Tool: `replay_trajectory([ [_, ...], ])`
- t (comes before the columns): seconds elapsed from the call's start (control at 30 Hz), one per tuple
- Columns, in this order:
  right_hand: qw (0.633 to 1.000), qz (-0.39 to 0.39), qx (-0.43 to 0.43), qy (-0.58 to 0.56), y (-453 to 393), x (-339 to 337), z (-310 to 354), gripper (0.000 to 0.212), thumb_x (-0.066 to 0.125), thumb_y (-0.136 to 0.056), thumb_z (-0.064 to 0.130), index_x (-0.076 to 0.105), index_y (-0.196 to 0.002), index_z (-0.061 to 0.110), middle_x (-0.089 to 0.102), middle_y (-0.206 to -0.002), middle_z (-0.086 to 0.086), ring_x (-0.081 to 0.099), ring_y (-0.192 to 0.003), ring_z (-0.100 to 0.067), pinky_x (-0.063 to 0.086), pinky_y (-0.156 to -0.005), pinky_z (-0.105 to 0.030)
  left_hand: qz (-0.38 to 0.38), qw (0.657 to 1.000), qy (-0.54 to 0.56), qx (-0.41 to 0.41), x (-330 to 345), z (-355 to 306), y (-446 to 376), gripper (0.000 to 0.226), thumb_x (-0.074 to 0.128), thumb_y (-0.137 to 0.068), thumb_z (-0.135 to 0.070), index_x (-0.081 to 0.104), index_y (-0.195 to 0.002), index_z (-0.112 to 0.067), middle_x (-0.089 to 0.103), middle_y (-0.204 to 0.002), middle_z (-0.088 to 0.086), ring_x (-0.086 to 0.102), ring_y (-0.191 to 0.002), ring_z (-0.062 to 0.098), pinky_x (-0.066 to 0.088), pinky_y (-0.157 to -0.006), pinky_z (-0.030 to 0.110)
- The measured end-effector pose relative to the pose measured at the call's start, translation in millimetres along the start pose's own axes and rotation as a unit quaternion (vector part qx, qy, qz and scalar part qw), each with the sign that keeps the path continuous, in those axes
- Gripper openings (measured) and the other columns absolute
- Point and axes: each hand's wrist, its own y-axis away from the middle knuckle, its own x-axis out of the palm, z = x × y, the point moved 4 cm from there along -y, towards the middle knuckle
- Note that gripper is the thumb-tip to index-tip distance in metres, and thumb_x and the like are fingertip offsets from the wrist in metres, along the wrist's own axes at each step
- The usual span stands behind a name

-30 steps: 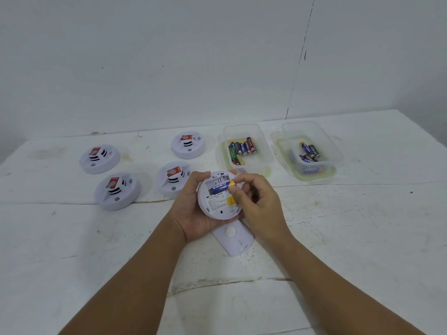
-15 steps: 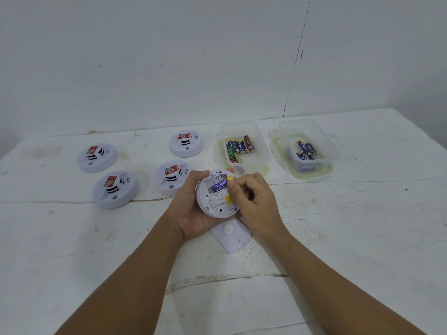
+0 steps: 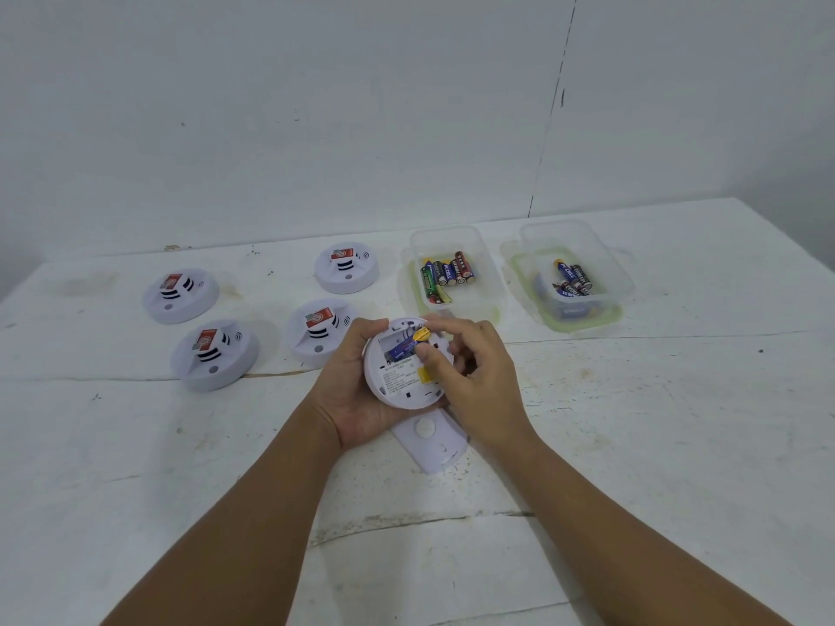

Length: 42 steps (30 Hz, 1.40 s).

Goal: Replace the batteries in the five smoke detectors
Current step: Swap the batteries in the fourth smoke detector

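Our left hand (image 3: 361, 399) cradles the first smoke detector (image 3: 406, 368); our right hand (image 3: 474, 377) pinches its blue battery (image 3: 409, 345) (four detectors (image 3: 212, 352) wait untouched).

Bright, even, diffuse light, only faint soft shadows, slightly soft focus, wide-angle bending toward the edges
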Motion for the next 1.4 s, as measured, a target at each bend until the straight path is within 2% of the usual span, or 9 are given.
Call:
replay_trajectory([
  [0.17,1.0,-0.001,-0.001,-0.014,0.3,-0.2,-2.4,0.029,0.081,-0.091,0.02,0.076,-0.119,0.025,0.057,-0.095,-0.001,0.051,-0.073,-0.01,0.049,-0.072,-0.025,0.005,1.0,-0.005,0.006,3.0,-0.3,0.4,0.049,0.053,-0.092,-0.04,0.075,-0.124,-0.01,0.066,-0.132,0.022,0.066,-0.116,0.038,0.047,-0.108,0.055],
  [0.33,0.999,0.008,0.016,-0.036,0.3,1.0,-3.7,0.025,0.081,-0.091,0.015,0.074,-0.112,0.027,0.059,-0.093,0.026,0.051,-0.075,-0.01,0.048,-0.07,-0.022,0.0,1.0,-0.004,0.015,2.5,-1.4,0.6,0.049,0.051,-0.093,-0.04,0.074,-0.125,-0.011,0.066,-0.131,0.022,0.068,-0.114,0.037,0.049,-0.105,0.055],
  [0.4,0.999,0.016,0.025,-0.041,0.1,1.0,-5.6,0.025,0.08,-0.091,0.014,0.073,-0.111,0.029,0.06,-0.094,0.029,0.052,-0.077,-0.011,0.049,-0.07,-0.025,0.004,1.0,-0.004,0.016,3.0,-1.5,0.1,0.049,0.051,-0.092,-0.039,0.074,-0.125,-0.011,0.066,-0.131,0.022,0.069,-0.112,0.037,0.05,-0.104,0.055],
  [0.57,0.997,0.023,0.055,-0.053,-2.3,1.0,-17.7,0.023,0.082,-0.091,0.021,0.073,-0.108,0.033,0.055,-0.089,0.006,0.051,-0.074,-0.015,0.051,-0.07,-0.039,0.007,1.0,-0.004,0.014,2.1,-0.6,-2.2,0.052,0.053,-0.091,-0.038,0.068,-0.133,-0.011,0.062,-0.138,0.023,0.065,-0.12,0.039,0.05,-0.105,0.055],
  [0.77,0.997,0.012,0.051,-0.048,-1.8,0.8,-18.2,0.019,0.082,-0.09,0.025,0.074,-0.106,0.031,0.057,-0.089,-0.003,0.052,-0.073,-0.018,0.054,-0.071,-0.045,0.006,1.0,-0.002,0.008,2.8,-0.2,-1.2,0.055,0.052,-0.091,-0.039,0.065,-0.135,-0.01,0.064,-0.134,0.024,0.067,-0.115,0.039,0.054,-0.099,0.054],
  [0.87,1.0,-0.001,0.025,-0.013,0.2,-0.2,-11.8,0.014,0.083,-0.09,0.02,0.076,-0.102,0.023,0.059,-0.09,-0.003,0.055,-0.072,-0.017,0.054,-0.07,-0.037,-0.002,1.0,-0.003,0.002,1.4,-0.4,-1.4,0.054,0.055,-0.091,-0.04,0.069,-0.131,-0.008,0.063,-0.137,0.025,0.064,-0.122,0.041,0.052,-0.102,0.057],
  [1.0,0.999,-0.019,-0.032,0.025,4.7,1.9,0.4,0.01,0.082,-0.09,0.015,0.078,-0.097,0.021,0.06,-0.088,-0.004,0.056,-0.07,-0.012,0.046,-0.069,-0.02,-0.015,1.0,0.009,-0.015,-0.5,-2.0,-1.5,0.062,0.054,-0.096,-0.058,0.071,-0.131,-0.009,0.062,-0.141,0.022,0.064,-0.124,0.041,0.047,-0.108,0.057],
  [1.1,0.995,-0.03,-0.066,0.064,6.8,2.9,3.6,0.006,0.081,-0.091,0.014,0.079,-0.097,0.017,0.059,-0.084,-0.002,0.058,-0.071,-0.008,0.045,-0.069,-0.014,-0.02,1.0,0.001,-0.016,-0.2,-2.7,-0.9,0.061,0.055,-0.096,-0.059,0.073,-0.128,-0.01,0.065,-0.137,0.02,0.067,-0.12,0.04,0.054,-0.102,0.056],
  [1.4,0.984,-0.019,-0.123,0.127,11.8,8.2,7.7,0.013,0.074,-0.096,0.016,0.079,-0.106,0.009,0.056,-0.085,-0.003,0.058,-0.072,-0.008,0.047,-0.068,-0.016,-0.051,0.999,-0.005,-0.01,-1.8,-1.5,1.9,0.05,0.053,-0.097,-0.05,0.078,-0.114,-0.011,0.072,-0.117,0.016,0.073,-0.101,0.033,0.061,-0.085,0.048],
])
